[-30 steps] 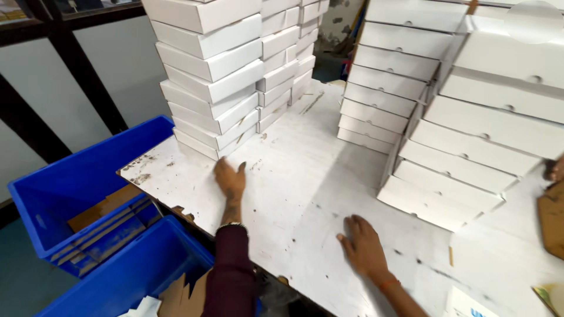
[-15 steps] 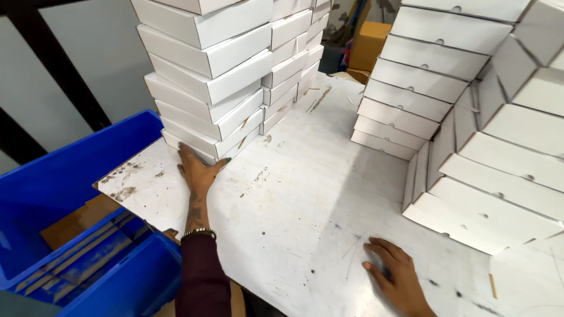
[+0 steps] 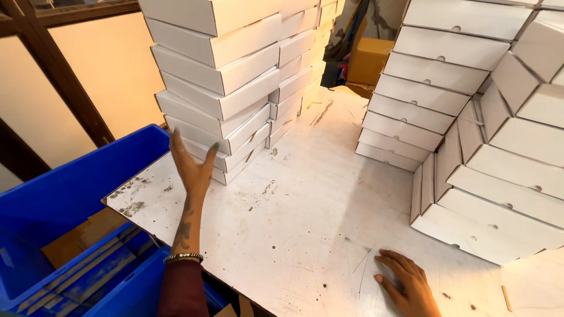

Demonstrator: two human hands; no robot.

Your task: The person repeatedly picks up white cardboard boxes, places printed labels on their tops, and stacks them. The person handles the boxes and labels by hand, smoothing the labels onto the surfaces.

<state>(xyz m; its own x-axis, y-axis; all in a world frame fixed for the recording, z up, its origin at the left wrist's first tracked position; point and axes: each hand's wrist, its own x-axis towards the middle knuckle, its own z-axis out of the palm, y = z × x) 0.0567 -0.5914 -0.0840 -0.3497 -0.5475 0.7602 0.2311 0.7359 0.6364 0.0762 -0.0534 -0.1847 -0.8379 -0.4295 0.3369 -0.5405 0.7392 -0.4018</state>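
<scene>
My left hand [image 3: 191,167] is raised with flat, spread fingers against the near side of a tall stack of flat white cardboard boxes [image 3: 235,82] at the table's left. A beaded bracelet circles that wrist, above a dark red sleeve. My right hand [image 3: 405,282] lies palm down with fingers apart on the white table top [image 3: 305,217] near its front edge, holding nothing. A second, larger pile of white boxes [image 3: 487,135] rises on the right, a short way beyond that hand.
Blue plastic crates [image 3: 64,199] sit below the table's left edge, holding brown cardboard and dark strips. A brown carton [image 3: 370,58] stands behind the stacks. Dark wooden window bars run along the left wall.
My left hand has lifted off the table and now presses upright against the left stack. My right hand stays flat near the front edge. The view has tilted up and moved closer.
</scene>
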